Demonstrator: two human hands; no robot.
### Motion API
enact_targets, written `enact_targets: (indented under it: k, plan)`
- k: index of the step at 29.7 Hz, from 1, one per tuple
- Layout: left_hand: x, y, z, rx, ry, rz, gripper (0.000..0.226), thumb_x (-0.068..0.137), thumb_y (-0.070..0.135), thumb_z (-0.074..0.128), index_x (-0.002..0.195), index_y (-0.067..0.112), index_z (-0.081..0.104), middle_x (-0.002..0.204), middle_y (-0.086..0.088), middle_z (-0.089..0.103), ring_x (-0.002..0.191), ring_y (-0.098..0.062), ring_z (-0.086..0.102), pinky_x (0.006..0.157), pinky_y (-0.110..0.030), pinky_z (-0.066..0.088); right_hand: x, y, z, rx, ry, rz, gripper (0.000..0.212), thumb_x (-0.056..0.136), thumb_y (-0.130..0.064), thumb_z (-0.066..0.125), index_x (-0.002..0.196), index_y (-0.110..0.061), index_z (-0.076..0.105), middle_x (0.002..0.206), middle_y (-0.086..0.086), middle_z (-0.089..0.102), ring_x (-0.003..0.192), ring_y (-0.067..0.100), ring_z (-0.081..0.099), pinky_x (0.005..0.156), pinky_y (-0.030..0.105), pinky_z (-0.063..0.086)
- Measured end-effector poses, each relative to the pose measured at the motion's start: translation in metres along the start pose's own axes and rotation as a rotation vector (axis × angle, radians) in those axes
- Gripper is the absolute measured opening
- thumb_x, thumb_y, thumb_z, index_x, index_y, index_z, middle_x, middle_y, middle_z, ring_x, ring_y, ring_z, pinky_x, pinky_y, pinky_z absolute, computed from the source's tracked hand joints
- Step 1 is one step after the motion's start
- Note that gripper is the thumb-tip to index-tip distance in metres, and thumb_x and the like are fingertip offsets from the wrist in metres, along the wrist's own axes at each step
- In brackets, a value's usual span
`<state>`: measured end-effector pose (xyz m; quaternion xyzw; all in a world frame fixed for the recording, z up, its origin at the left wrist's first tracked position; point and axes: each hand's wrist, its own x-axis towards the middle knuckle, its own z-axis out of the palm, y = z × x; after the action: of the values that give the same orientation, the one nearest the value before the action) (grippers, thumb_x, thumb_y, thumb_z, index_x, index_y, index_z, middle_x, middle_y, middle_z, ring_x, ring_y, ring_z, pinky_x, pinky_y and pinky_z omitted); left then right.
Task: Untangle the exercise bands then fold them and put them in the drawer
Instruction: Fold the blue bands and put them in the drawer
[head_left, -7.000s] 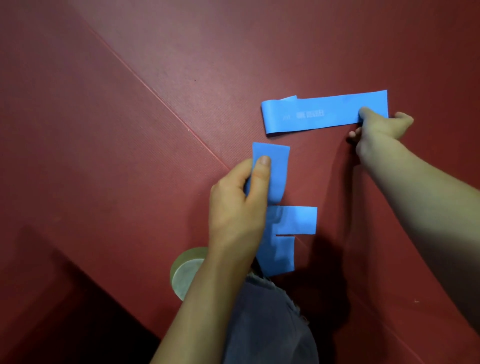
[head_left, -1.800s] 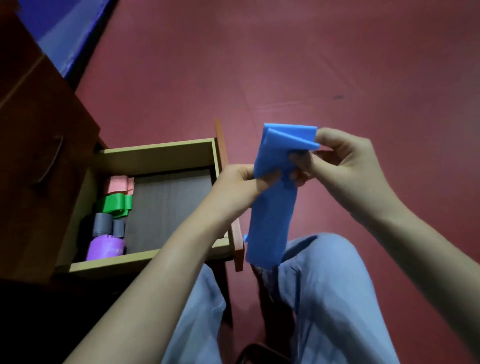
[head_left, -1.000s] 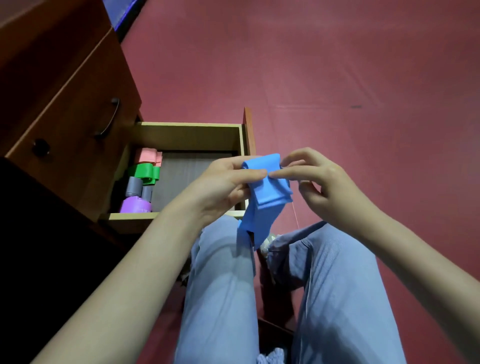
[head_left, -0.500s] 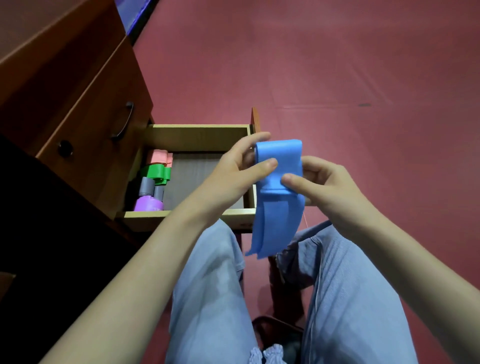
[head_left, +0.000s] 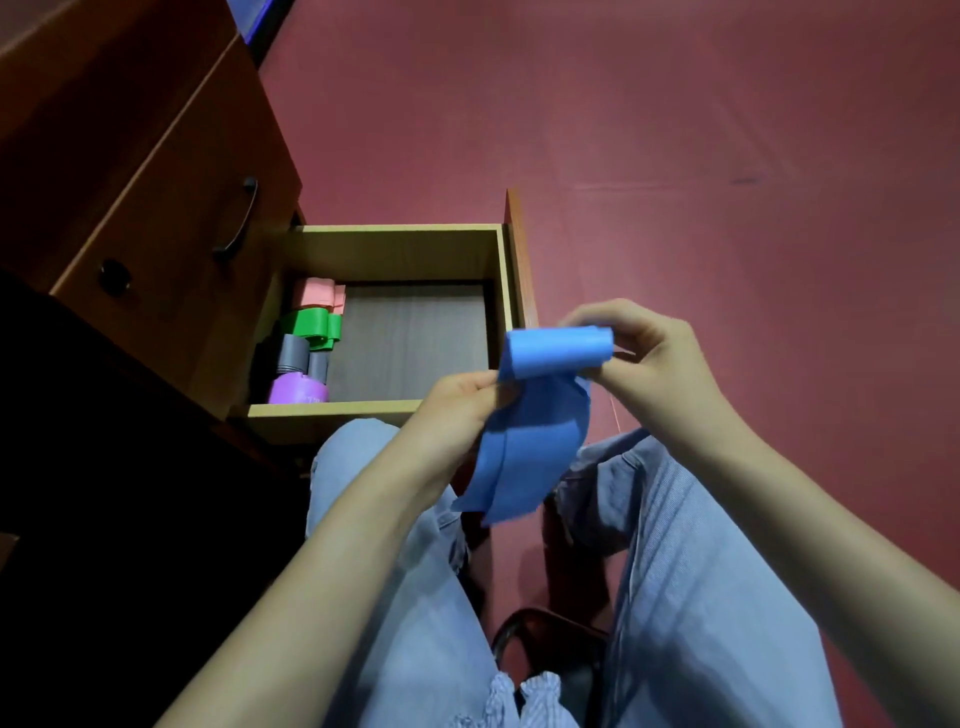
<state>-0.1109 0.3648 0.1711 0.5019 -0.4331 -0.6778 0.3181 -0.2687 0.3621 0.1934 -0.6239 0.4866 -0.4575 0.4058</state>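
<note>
The exercise band (head_left: 535, 431) is plain bright blue. The drawer (head_left: 395, 249) has pale yellowish wood walls and a grey wood-grain bottom. Along its left edge sit a pink band (head_left: 317, 293), a green band (head_left: 309, 325), a grey band (head_left: 292, 353) and a purple band (head_left: 296, 389). The cabinet (head_left: 156, 182) is reddish-brown, its handle (head_left: 236, 221) dark. The floor (head_left: 675, 130) is deep red. The trousers (head_left: 701, 571) are light blue, finely striped.

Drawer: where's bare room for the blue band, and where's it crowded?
Bare: the drawer floor, from the row of bands across to the drawer front. Crowded: the strip beside the cabinet, where pink band, green band, grey band and purple band sit packed.
</note>
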Motion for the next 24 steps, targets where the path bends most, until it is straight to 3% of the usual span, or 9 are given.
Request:
enact_targets:
  k: [4,8,10,12,15,18,20,22,24]
  plan:
    - [0.005,-0.001,-0.003,-0.166,0.041,-0.070,0.027,0.091,0.009,0.043,0.105,-0.002,0.063,0.095,-0.011,0.067,0.086,-0.019,0.062,0.073,-0.025,0.051,-0.007,0.014,0.008,-0.261,-0.047,-0.082,0.040,0.071,0.005,0.062,0.079,-0.034,0.064,0.090,-0.013,0.048,0.089,0.009,0.051,0.080,0.021,0.044]
    - [0.004,-0.001,-0.004,-0.376,-0.003,-0.142,0.031,0.094,0.026,0.037,0.104,0.007,0.059,0.089,-0.009,0.067,0.077,-0.019,0.064,0.066,-0.027,0.052,-0.008,0.022,0.008,-0.366,-0.036,-0.097,0.039,0.073,0.004,0.058,0.085,-0.031,0.066,0.090,-0.016,0.043,0.091,0.006,0.046,0.074,0.011,0.038]
    - [0.005,-0.003,-0.001,-0.276,0.002,-0.123,0.033,0.091,0.033,0.044,0.107,0.009,0.061,0.094,-0.008,0.069,0.083,-0.019,0.066,0.069,-0.026,0.052,-0.008,0.025,0.010,-0.394,-0.046,-0.085,0.039,0.073,0.004,0.055,0.087,-0.030,0.067,0.090,-0.016,0.042,0.092,0.007,0.047,0.076,0.009,0.037]
    - [0.006,-0.005,0.003,-0.141,0.048,-0.064,0.025,0.088,0.024,0.054,0.107,0.011,0.062,0.095,-0.007,0.069,0.083,-0.018,0.065,0.066,-0.023,0.052,-0.009,0.025,0.011,-0.389,-0.067,-0.076,0.037,0.074,0.002,0.049,0.090,-0.026,0.068,0.092,-0.016,0.043,0.094,0.004,0.047,0.079,0.007,0.036]
    - [0.008,-0.006,0.004,-0.144,0.148,-0.005,0.012,0.086,0.013,0.057,0.098,0.014,0.061,0.083,0.000,0.067,0.070,-0.011,0.063,0.054,-0.017,0.050,-0.012,0.020,0.012,-0.206,-0.086,0.056,0.046,0.079,0.011,0.038,0.091,-0.023,0.066,0.103,-0.015,0.049,0.104,-0.004,0.048,0.089,0.008,0.038]
    - [0.010,-0.006,0.005,-0.184,0.193,0.023,0.017,0.088,0.012,0.054,0.103,0.016,0.059,0.090,0.000,0.066,0.077,-0.013,0.062,0.059,-0.021,0.049,-0.014,0.014,0.021,0.230,0.071,0.281,0.039,0.089,0.003,0.039,0.101,-0.029,0.058,0.117,-0.004,0.058,0.115,0.008,0.053,0.102,0.027,0.042]
    - [0.010,-0.005,0.008,-0.177,0.197,0.056,0.022,0.089,0.011,0.052,0.109,0.016,0.057,0.095,0.000,0.065,0.083,-0.015,0.061,0.064,-0.023,0.050,-0.013,0.009,0.031,0.314,0.091,0.328,0.027,0.096,-0.015,0.034,0.110,-0.028,0.053,0.113,-0.007,0.060,0.104,-0.001,0.058,0.093,0.020,0.046]
    - [0.009,-0.002,0.012,-0.172,0.160,0.096,0.024,0.089,0.009,0.049,0.112,0.016,0.055,0.095,0.001,0.065,0.082,-0.013,0.063,0.065,-0.019,0.053,-0.015,0.006,0.041,0.373,0.047,0.350,0.027,0.098,-0.019,0.027,0.112,-0.020,0.051,0.097,-0.009,0.060,0.075,-0.011,0.061,0.067,0.006,0.048]
    - [0.007,-0.002,0.015,-0.157,0.136,0.110,0.025,0.091,0.008,0.046,0.114,0.015,0.053,0.097,-0.001,0.066,0.083,-0.012,0.063,0.068,-0.018,0.053,-0.017,0.005,0.047,0.392,-0.015,0.372,0.031,0.099,-0.019,0.025,0.120,-0.014,0.046,0.092,-0.007,0.057,0.062,-0.013,0.059,0.055,0.004,0.046]
